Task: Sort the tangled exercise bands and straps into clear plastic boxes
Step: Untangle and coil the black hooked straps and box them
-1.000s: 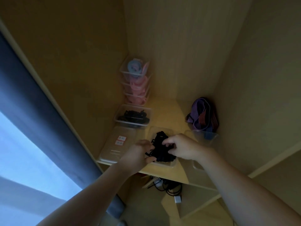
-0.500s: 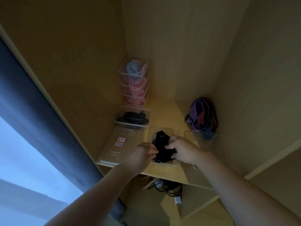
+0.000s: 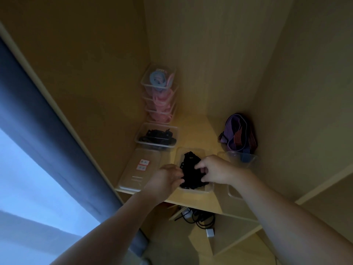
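A bundle of black straps lies in a clear plastic box at the front of a wooden shelf. My left hand grips the bundle's left side and my right hand pinches its right side, both over the box. Behind it another clear box holds more black straps. A stack of clear boxes with pink and blue bands stands in the back corner. Purple and striped bands spill over a clear box at the right.
A clear lid with two stickers lies at the shelf's front left. Wooden cabinet walls close in the shelf on three sides. Below the shelf lie black cables and a white plug. A dark curtain hangs at the left.
Both hands have shifted slightly up and inward on the black strap bundle, and it sits more compactly in the box. Nothing else has moved.
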{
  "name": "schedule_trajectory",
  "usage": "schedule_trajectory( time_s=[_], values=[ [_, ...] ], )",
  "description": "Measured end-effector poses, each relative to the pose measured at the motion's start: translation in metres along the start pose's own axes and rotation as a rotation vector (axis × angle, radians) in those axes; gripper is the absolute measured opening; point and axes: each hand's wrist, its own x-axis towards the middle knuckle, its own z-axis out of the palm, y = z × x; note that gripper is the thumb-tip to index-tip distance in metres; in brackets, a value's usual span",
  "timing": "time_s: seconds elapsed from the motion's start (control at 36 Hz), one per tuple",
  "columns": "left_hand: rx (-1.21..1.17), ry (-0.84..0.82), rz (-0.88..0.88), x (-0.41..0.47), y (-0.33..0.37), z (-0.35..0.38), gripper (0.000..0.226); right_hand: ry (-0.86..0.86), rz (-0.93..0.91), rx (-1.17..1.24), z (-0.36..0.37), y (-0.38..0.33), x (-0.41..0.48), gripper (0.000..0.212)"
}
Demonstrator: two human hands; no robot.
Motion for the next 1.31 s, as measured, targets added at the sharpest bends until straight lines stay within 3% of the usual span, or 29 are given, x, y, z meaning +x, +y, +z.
schedule_trajectory(
  time_s=[0.25, 0.44, 0.53, 0.61, 0.78, 1.14, 1.31],
  values=[
    [0.068, 0.117, -0.203, -0.034, -0.011, -0.028, 0.017, 0.226, -0.115, -0.052, 0.007, -0.046, 0.004, 0.020],
    [0.030, 0.272, -0.402, -0.094, -0.020, -0.036, 0.024, 0.218, -0.304, -0.132, 0.057, -0.099, 0.018, 0.025],
    [0.018, 0.322, -0.365, -0.117, -0.019, -0.041, 0.029, 0.164, -0.311, -0.145, 0.078, -0.115, 0.022, 0.027],
    [0.036, 0.329, -0.404, -0.131, -0.026, -0.043, 0.011, 0.112, -0.277, -0.160, 0.095, -0.125, 0.029, 0.034],
    [0.051, 0.295, -0.416, -0.143, -0.045, -0.047, 0.019, 0.187, -0.225, -0.202, 0.128, -0.127, 0.050, 0.041],
    [-0.019, 0.190, -0.258, -0.135, -0.079, -0.073, 0.020, 0.350, -0.166, -0.054, 0.157, -0.121, 0.063, 0.015],
    [-0.054, 0.162, -0.188, -0.121, -0.077, -0.069, 0.029, 0.356, -0.154, -0.091, 0.151, -0.112, 0.055, 0.020]
  ],
)
